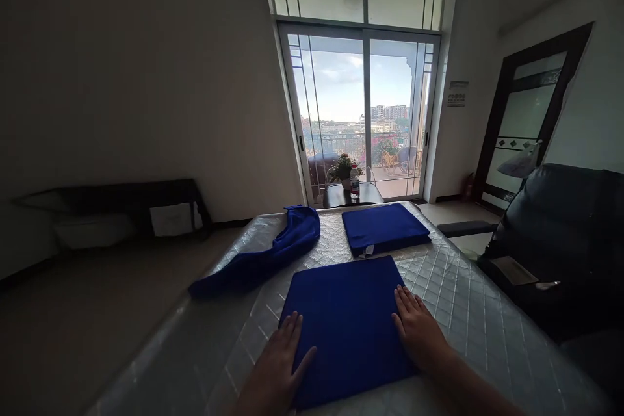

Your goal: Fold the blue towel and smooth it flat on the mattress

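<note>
A flat, square-folded blue cloth (348, 331) lies in front of me on a plastic-covered mattress (453, 286). My left hand (277, 361) rests at its left edge, fingers stretched and thumb apart on the fabric. On the opposite edge lies my right hand (419, 325), with its fingers extended over the side. Just beyond is a thicker folded blue cloth (385, 226) with a white tag at its near edge. Another blue cloth (287, 240), crumpled and unfolded, stretches along the mattress's left side.
Past the mattress stands a small dark table (336, 195) with a potted plant (344, 169) and a bottle (355, 183). A black armchair (575, 227) is on the right, holding a flat panel-like object (514, 271). Sliding glass doors (365, 110) are behind.
</note>
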`<state>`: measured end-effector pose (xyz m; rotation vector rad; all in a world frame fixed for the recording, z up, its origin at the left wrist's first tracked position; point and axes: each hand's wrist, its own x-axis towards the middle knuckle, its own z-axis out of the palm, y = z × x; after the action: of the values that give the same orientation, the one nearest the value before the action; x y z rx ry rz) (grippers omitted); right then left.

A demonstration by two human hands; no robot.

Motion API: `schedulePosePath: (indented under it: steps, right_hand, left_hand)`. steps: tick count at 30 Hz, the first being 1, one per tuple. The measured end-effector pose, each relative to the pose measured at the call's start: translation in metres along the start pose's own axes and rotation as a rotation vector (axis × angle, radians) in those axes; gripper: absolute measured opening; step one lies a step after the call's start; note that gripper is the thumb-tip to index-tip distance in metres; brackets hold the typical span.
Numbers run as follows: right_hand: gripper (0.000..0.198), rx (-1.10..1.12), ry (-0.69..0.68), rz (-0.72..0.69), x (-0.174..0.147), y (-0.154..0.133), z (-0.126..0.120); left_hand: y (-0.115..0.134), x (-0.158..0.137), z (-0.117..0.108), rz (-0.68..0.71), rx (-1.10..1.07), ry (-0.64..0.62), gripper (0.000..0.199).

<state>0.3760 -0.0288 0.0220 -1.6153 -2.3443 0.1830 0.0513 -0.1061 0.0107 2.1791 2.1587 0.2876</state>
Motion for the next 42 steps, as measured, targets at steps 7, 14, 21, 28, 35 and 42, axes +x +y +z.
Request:
schedulePosePath:
  steps: [7,14,21,28,35,42]
  right_hand:
    - [0.055,-0.104,0.015,-0.094,-0.011,-0.008,-0.001]
    - [0.061,-0.019,-0.101,-0.027,-0.041,-0.002,0.011]
    - [0.061,0.048,-0.124,-0.009,-0.043,0.001,0.013]
    - [0.061,0.052,-0.128,-0.029,-0.041,0.008,0.021]
    - [0.062,0.062,-0.163,-0.051,-0.035,0.023,0.034]
    - [0.062,0.099,-0.168,0.007,-0.042,0.019,0.021]
  left_hand:
    - [0.002,0.000,-0.003,0.004,-0.031,0.009,0.075]
    - [-0.003,0.001,0.005,0.012,-0.053,0.064,0.073]
    - [-0.003,0.004,0.022,0.168,-0.021,0.212,0.070]
    - [0.099,0.021,0.037,0.658,-0.047,0.120,0.077]
    - [0.160,0.052,0.043,0.548,-0.113,0.053,0.066]
    - [0.060,0.021,0.048,0.477,-0.039,0.041,0.074]
